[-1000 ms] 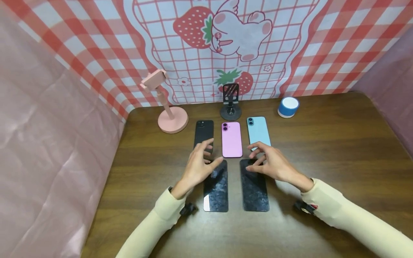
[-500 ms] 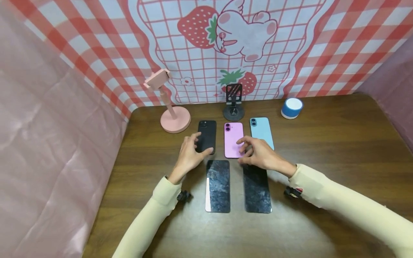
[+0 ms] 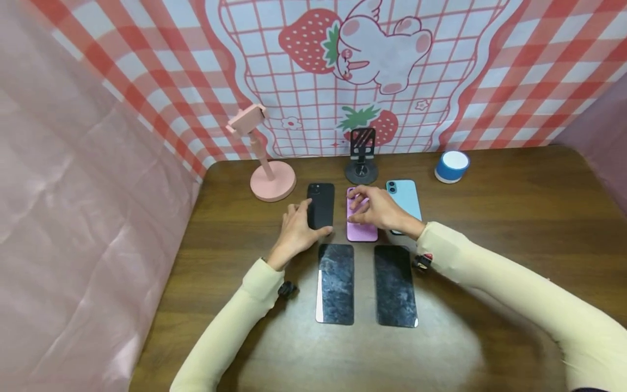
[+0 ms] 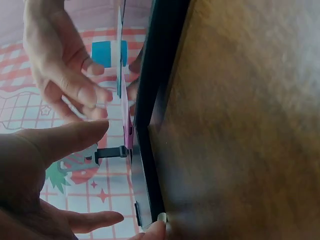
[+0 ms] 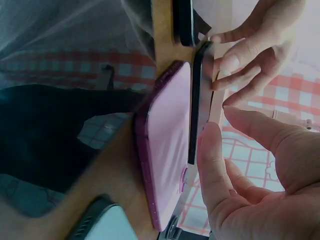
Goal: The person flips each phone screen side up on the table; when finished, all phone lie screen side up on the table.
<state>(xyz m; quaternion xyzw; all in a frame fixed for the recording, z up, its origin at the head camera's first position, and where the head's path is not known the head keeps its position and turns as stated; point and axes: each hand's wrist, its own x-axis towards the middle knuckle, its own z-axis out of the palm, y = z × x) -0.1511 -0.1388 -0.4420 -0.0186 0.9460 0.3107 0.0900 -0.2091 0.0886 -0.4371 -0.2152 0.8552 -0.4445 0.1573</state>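
A black phone [image 3: 322, 211] lies back up on the table, its camera end toward the wall. My left hand [image 3: 296, 227] spreads over its left side, fingertips right at that edge and the thumb by its lower right corner. In the left wrist view, one fingertip [image 4: 159, 226] meets the edge of the black phone. Beside it lies a pink phone [image 3: 362, 233], back up. My right hand [image 3: 381, 209] hovers over the pink phone, fingers loosely bent with nothing between them, hiding its upper part. A light blue phone [image 3: 409, 200] lies partly behind the right wrist.
Nearer the person lie two dark phones, screen up: a left one [image 3: 335, 284] and a right one [image 3: 395, 287]. Along the back stand a pink phone stand [image 3: 273, 182], a black folding stand [image 3: 361, 173] and a blue-and-white cylinder [image 3: 452, 167], before a checked cloth.
My left hand has moved from above the left dark phone up to the black phone. My right hand has moved left and away from me, from the right dark phone to over the pink phone.
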